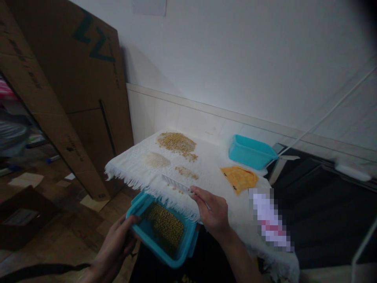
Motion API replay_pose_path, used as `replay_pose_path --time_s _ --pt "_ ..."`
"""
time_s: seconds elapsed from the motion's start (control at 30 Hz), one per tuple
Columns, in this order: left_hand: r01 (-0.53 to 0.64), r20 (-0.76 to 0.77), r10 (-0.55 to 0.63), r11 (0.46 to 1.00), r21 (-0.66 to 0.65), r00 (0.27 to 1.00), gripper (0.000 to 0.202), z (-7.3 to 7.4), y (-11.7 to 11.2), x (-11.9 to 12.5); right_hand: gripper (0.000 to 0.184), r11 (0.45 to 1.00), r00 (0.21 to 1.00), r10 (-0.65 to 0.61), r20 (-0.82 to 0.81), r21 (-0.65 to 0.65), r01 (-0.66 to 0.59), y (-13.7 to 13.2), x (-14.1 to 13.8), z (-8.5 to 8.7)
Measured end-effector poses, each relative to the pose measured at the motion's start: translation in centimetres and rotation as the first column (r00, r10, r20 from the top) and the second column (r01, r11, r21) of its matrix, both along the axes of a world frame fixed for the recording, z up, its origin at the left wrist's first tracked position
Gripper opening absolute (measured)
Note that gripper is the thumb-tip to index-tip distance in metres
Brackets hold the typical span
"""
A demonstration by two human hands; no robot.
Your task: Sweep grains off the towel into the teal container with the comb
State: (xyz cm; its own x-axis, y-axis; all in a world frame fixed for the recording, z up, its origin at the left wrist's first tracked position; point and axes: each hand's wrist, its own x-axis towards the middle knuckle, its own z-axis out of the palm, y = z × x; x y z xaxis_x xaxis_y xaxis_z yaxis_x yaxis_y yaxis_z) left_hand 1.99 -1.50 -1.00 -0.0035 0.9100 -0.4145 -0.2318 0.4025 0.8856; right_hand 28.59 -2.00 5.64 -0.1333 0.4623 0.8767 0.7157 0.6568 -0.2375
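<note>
- Carton [94, 86], tall, is stood at far L, beside the table.
- L hand [116, 237] is clamped on L rim of blue bin [187, 236], thumb laid over rim. Bin is held low at table's near edge, under cloth fringe, presumably so anything dropped off the edge would be caught.
- Beans [167, 224] (yellowish, large qty.) are contained in bin.
- Pale grain pile [156, 159] and, behind it, lg. bean pile [176, 141] are set out on white cloth [206, 179], prob. spaced to be kept apart.
- White ridged tool [175, 182] is held low by cloth's near edge, w/ a few loose beans beside it, prob. for close reach; sm. mixed pile [187, 173] is located just behind.
- R hand [213, 210] is clamped on tool's R end.
- Yellow fabric [240, 179] is laid R of piles.
- Blue tub [250, 156] is placed behind fabric, likely out of the way; contents can't be told, floor being hidden.
</note>
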Motion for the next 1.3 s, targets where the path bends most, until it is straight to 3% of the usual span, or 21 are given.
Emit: replay_pose_path --time_s 0.27,0.37,0.47,0.53,0.67,0.87,1.0,1.17,1.3 --pt "0.017 0.0 -0.017 1.0 0.001 1.0 0.033 0.5 -0.2 0.0 0.026 0.998 0.994 0.028 0.11 -0.064 -0.021 -3.8 -1.3 1.3" --pt "0.047 0.011 -0.047 0.999 0.002 0.999 0.033 0.0 -0.3 0.2 0.019 0.98 0.973 -0.196 0.125 0.001 0.197 -4.3 -0.1 1.5" --pt "0.042 0.011 -0.042 0.999 -0.019 0.999 0.033 -0.3 -0.4 0.5 0.015 0.878 0.876 -0.477 0.075 0.086 0.471 -3.6 2.3 1.3" --pt "0.038 0.016 -0.037 0.999 -0.023 0.999 0.033 -0.3 -0.4 0.6 0.017 0.821 0.819 -0.566 0.091 0.155 0.55 -3.0 3.8 0.9" --pt "0.052 0.028 -0.052 0.999 -0.015 0.998 0.034 0.3 -0.5 0.7 0.018 0.816 0.803 -0.576 0.153 0.17 0.552 -2.7 5.1 0.0" --pt "0.038 0.003 -0.038 0.999 -0.027 0.999 0.035 1.5 -0.6 1.0 0.02 0.82 0.812 -0.572 0.114 0.103 0.563 -3.2 4.3 -0.6" --pt "0.045 -0.004 -0.045 0.999 -0.007 0.999 0.035 1.1 -0.6 0.8 0.02 0.817 0.813 -0.577 0.08 0.079 0.572 -3.1 4.2 -0.8" --pt "0.06 -0.002 -0.06 0.998 -0.018 0.998 0.034 1.0 -0.5 0.8 0.021 0.854 0.852 -0.519 0.07 0.07 0.515 -2.8 4.4 -0.7" --pt "0.056 -0.006 -0.056 0.998 -0.02 0.998 0.034 1.3 -0.6 0.9 0.021 0.831 0.831 -0.555 0.041 0.055 0.553 -2.8 4.5 -0.5"
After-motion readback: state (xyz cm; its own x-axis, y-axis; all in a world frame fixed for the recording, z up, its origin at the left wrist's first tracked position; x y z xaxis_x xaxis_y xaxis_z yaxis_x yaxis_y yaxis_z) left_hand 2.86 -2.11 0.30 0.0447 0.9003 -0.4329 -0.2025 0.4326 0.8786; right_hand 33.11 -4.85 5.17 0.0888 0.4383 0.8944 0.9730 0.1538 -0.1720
